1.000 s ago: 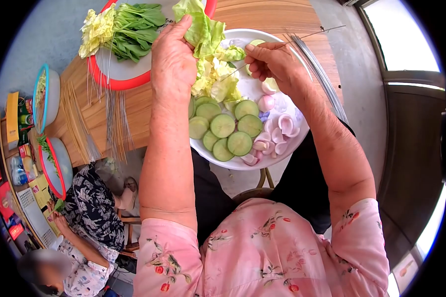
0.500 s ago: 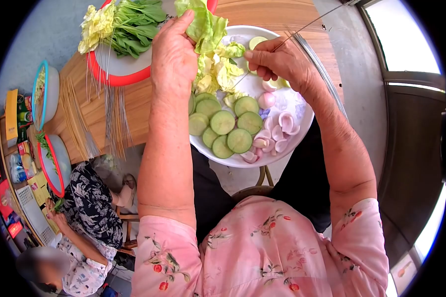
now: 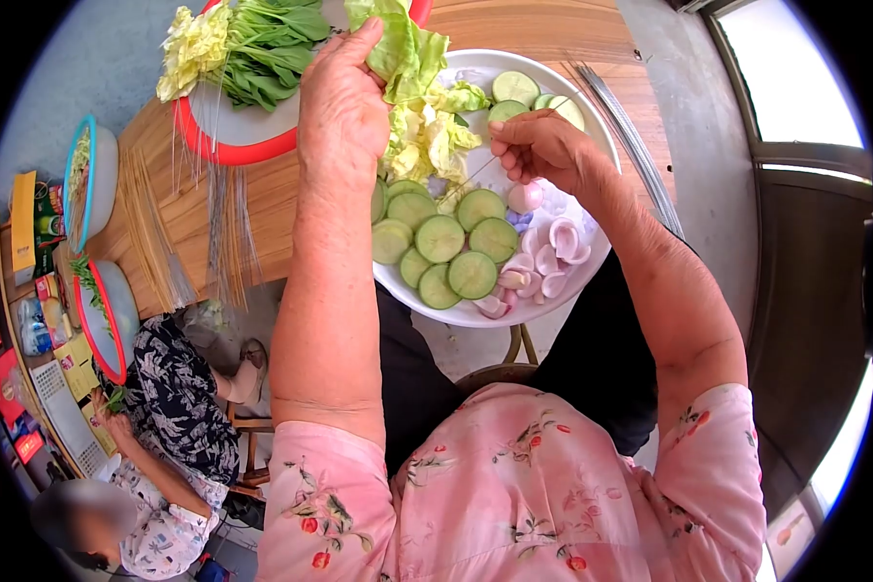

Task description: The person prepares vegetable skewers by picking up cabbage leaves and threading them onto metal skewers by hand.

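Cropped above, crinkled green lettuce (image 3: 409, 58) sits gripped in the left hand (image 3: 344, 112). The right hand (image 3: 548, 147) pinches a faint, thin skewer (image 3: 478, 173).

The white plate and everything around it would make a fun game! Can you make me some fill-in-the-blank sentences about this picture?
1. The pale green leaves are held in the person's ____ hand.
2. The round green slices lie on a plate whose colour is ____.
3. The dark green leaves sit in a basin with a ____ rim.
4. The person's shirt is mostly ____ in colour.

Missing words: left; white; red; pink.
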